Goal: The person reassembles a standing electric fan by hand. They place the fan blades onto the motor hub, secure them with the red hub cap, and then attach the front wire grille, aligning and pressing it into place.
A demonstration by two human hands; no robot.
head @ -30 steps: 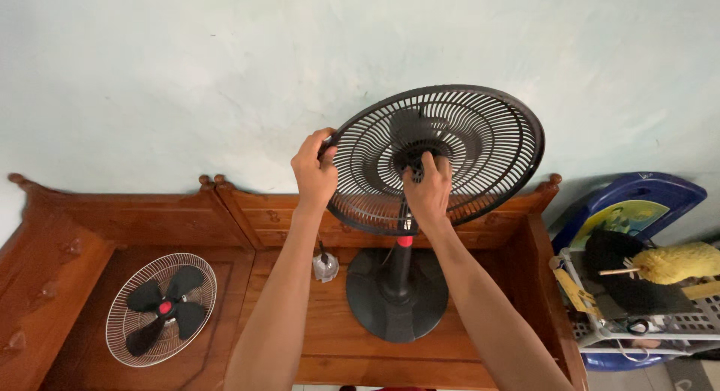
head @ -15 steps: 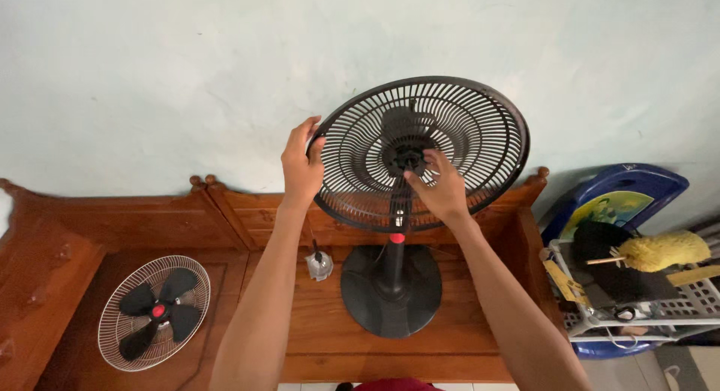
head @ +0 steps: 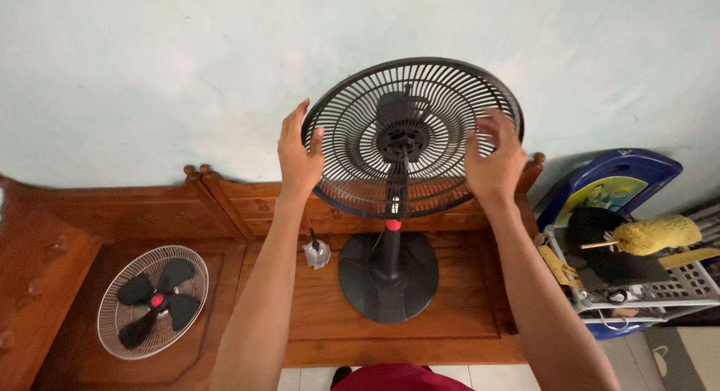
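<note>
Here the black rear fan guard (head: 412,136) sits tilted atop its stand — between both hands, its round face turned up toward the camera, motor hub at centre. The left hand (head: 298,154) rests open against the guard's left rim, thumb hooked over the edge, not clenched. The right hand (head: 495,162) is blurred at the right rim, fingers spread; whether it touches, I cannot tell. Both forearms reach up and forward over the wooden bench (head: 315,316), equally near — the round base (head: 388,277) stands below.
</note>
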